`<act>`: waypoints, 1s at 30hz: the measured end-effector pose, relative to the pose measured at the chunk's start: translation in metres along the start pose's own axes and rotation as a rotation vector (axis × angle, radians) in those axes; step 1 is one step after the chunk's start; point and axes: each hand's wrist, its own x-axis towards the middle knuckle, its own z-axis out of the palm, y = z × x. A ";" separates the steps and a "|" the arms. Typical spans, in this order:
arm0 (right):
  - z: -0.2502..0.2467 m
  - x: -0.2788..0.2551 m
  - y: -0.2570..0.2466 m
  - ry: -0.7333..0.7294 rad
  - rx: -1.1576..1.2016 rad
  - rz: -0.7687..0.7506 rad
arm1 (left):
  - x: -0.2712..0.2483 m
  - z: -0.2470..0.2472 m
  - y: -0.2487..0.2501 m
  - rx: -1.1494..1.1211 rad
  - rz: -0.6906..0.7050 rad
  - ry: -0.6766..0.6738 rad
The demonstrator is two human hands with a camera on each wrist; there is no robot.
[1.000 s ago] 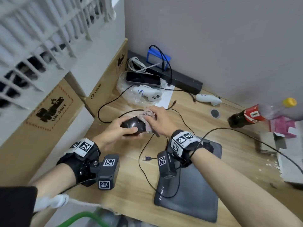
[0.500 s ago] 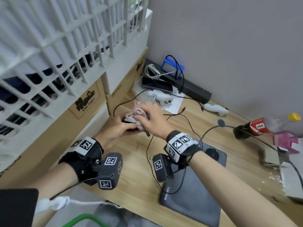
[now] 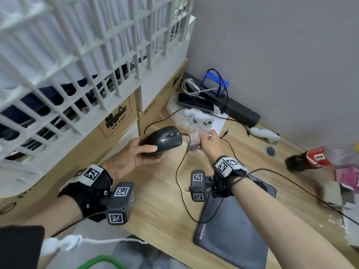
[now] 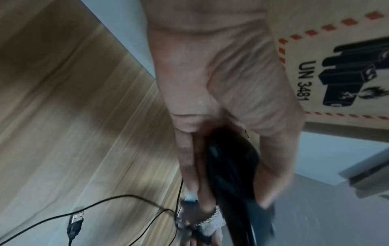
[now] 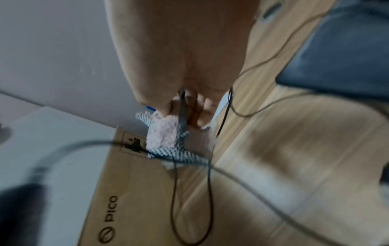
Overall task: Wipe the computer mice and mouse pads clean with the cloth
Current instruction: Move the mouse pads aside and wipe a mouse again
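Mouse (image 3: 164,138) gripped in left hand (image 3: 132,158); right wrist view alone shows fingers (image 5: 202,114) pinching cloth (image 5: 166,134).

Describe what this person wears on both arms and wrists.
Each forearm is bare. The left wrist and right wrist each carry a black strap topped by a white band printed with black square code markers, plus a dark grey boxy camera unit bearing the same markers. Thin black cables trail from both. A black sleeve edge shows at lower left.

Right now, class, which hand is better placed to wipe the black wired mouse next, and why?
The right hand: it already grips the pinkish cloth just beyond the black wired mouse's front. The left hand is occupied, holding that mouse up off the wooden desk.
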 end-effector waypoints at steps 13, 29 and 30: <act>-0.007 -0.027 -0.005 -0.571 0.091 0.162 | 0.016 -0.001 -0.001 0.022 -0.035 0.031; -0.039 -0.077 -0.014 -0.408 -0.226 -0.023 | 0.053 0.091 0.000 0.294 0.141 -0.280; -0.042 -0.083 -0.014 -0.434 -0.280 -0.034 | 0.055 0.097 -0.001 0.301 0.168 -0.282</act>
